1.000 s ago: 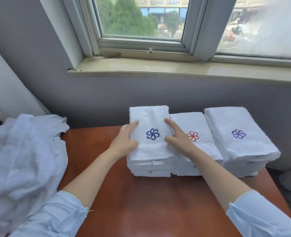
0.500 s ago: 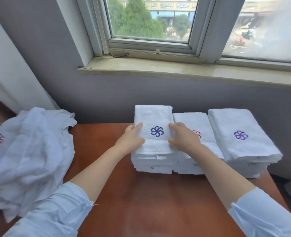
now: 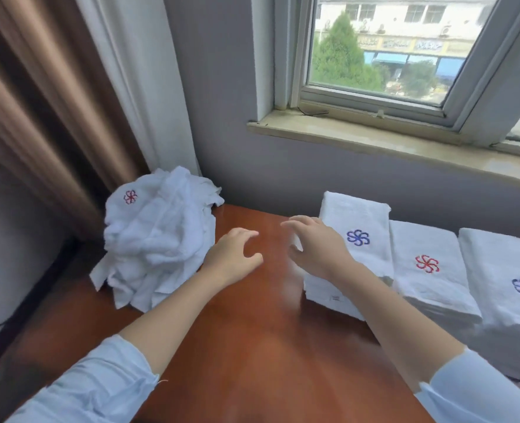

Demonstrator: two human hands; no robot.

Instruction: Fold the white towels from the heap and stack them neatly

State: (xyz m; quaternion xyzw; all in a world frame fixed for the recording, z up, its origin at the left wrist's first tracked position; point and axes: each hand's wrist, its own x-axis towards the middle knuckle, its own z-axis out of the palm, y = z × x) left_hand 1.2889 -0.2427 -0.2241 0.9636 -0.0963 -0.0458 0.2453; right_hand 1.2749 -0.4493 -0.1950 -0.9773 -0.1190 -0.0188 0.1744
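I had both hands out over the desk [image 3: 252, 346], and neither held anything. My left hand [image 3: 234, 254] hovered at about 11 o'clock from the middle of the desk with its fingers loosely bent and spread, just beside the right edge of the heap [image 3: 158, 239] but not on it. My right hand [image 3: 316, 248] hung at about 1 o'clock, fingers likewise slack and parted, in front of the left edge of the blue-flower stack [image 3: 365, 218]. I could not tell whether it touched the cloth.

The heap of unfolded white towels sat at 10 o'clock, at the far left corner of the desk against the brown curtain [image 3: 54, 123], with a red flower mark showing on its upper side. Three folded stacks stood side by side along the wall from 2 to 4 o'clock: the blue-flower stack nearest my hands, the red-flower stack [image 3: 426, 282] touching its right side, and the purple-flower stack [image 3: 496, 257] furthest right, partly cut off by the frame. The window sill [image 3: 374, 135] ran above them at 1 o'clock.
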